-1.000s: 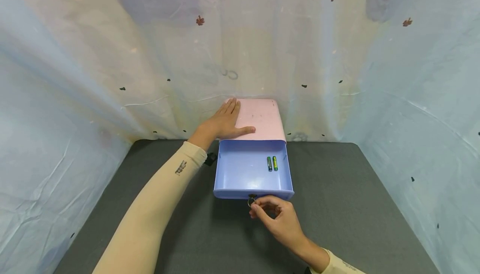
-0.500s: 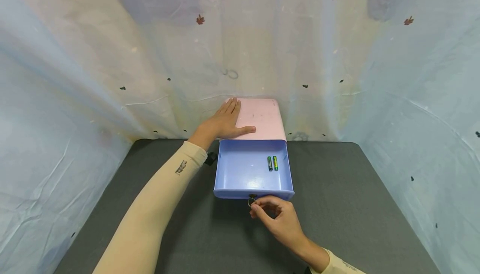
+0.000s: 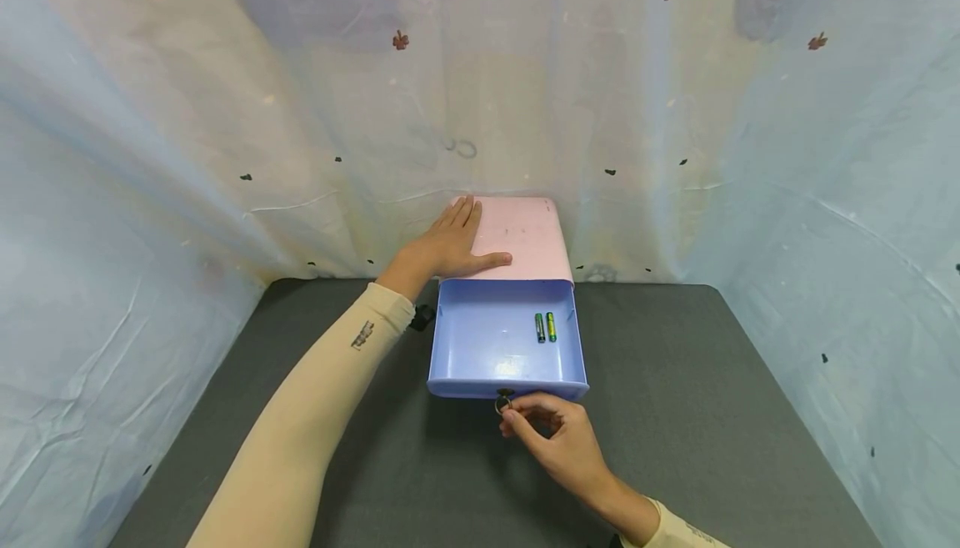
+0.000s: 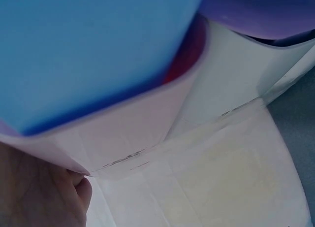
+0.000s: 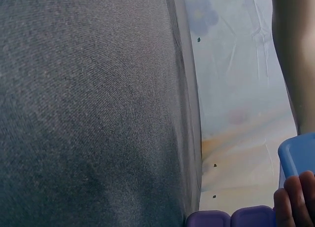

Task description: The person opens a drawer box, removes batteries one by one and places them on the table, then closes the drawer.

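Observation:
A small pink drawer cabinet stands at the back of the table with its blue drawer pulled out toward me. Two green batteries lie side by side in the right half of that drawer. My left hand rests flat on the cabinet's top, fingers straight and thumb spread to the right. At the drawer's front edge, my right hand pinches a small ring pull between thumb and fingers. The right wrist view catches only the curled fingers beside the blue drawer front.
Lower purple drawers show beneath the blue one in the right wrist view. A dark grey cloth covers the table. Pale patterned curtains hang behind and on both sides, close to the cabinet's back.

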The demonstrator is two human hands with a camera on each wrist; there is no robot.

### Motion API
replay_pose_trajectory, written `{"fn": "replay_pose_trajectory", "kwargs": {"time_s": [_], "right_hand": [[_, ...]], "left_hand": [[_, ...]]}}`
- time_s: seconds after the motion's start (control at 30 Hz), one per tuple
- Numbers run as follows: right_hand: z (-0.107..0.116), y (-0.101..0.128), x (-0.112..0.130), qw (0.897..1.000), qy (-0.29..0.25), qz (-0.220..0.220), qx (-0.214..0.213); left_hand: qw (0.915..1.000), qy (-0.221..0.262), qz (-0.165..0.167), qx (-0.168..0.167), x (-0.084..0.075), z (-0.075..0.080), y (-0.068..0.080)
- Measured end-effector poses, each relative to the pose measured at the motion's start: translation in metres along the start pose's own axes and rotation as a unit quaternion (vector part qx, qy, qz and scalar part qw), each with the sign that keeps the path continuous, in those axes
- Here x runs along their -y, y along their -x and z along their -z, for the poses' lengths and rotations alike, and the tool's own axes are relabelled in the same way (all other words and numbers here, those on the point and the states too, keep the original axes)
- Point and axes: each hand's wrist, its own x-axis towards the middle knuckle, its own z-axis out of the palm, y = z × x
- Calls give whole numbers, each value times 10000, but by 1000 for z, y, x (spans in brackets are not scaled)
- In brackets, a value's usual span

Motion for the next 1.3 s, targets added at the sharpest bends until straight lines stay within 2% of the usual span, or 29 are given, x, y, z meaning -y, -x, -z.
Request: {"fn": "replay_pose_trajectory", "kwargs": {"time_s": [0.5,0.97,1.3], "right_hand": [[2,5,-1,9991,98,-404,120],[4,8,0,9970,273,-722,66],[6,10,3,9971,326,-682,5]], "left_hand": [[10000,-72,-13,27,1,-1,-1],[10000,27,-29,26,-1,2,2],[10000,33,-61,2,0,0,1]]}}
